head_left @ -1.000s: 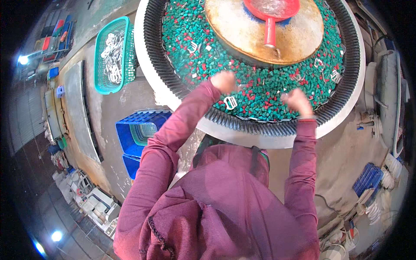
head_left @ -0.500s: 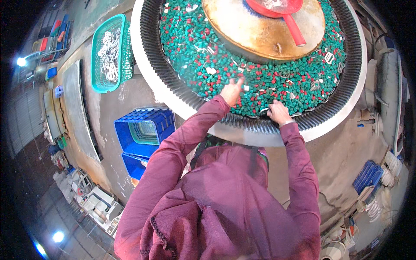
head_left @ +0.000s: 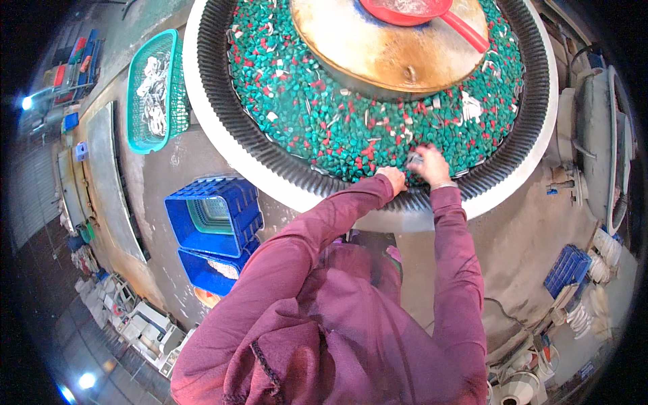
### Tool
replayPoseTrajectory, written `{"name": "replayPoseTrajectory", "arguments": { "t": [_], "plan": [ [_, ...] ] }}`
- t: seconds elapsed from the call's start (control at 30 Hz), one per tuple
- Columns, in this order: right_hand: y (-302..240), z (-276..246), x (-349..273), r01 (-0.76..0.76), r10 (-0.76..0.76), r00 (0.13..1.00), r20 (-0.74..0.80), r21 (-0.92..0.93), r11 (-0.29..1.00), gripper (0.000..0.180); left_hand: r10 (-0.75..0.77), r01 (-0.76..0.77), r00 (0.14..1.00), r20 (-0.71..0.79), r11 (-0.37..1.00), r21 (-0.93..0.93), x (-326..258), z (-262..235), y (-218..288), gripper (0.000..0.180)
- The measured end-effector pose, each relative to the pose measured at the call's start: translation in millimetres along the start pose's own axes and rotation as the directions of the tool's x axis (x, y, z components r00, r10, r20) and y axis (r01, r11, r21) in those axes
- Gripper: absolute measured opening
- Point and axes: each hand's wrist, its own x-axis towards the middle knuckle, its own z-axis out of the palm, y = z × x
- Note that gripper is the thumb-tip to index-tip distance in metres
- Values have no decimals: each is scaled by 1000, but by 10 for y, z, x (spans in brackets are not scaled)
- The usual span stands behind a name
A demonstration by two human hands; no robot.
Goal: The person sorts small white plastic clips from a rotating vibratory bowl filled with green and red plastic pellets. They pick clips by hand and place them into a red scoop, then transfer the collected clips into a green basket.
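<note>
Left side on my feed: teal basket (head_left: 179,111) with white pieces (head_left: 156,94) heaped inside. Below it, two blue crates (head_left: 245,202), one above the other. Then the round tub (head_left: 270,185), white rim, black ribbed lining, full of green and red stones (head_left: 304,135) with pale pieces scattered through. Rusty-topped hub (head_left: 378,57) mid-tub.

Left hand (head_left: 393,179) is at the tub's near edge, fingers curled; can't tell if it grips anything. Red pan (head_left: 418,17) sits on the hub. Right hand (head_left: 430,165) is just beside the left, over the stones; silvery piece (head_left: 414,159) at its fingers, blurred, can't confirm a grip. White piece (head_left: 471,106) lies farther right on the stones.
</note>
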Motion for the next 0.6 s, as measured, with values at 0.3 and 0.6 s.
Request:
{"name": "replayPoseTrajectory", "arguments": {
  "t": [0.3, 0.6],
  "plan": [
    [187, -908, -551, -98, 301, 948, 107, 994, -45, 34, 381, -378, 923, 55, 871, 314, 272, 115, -198, 23],
    [-137, -603, -652, -135, 57, 985, 164, 932, -337, 32, 126, -326, 940, -318, 612, -721, -709, -1106, -353, 24]
  ]
}}
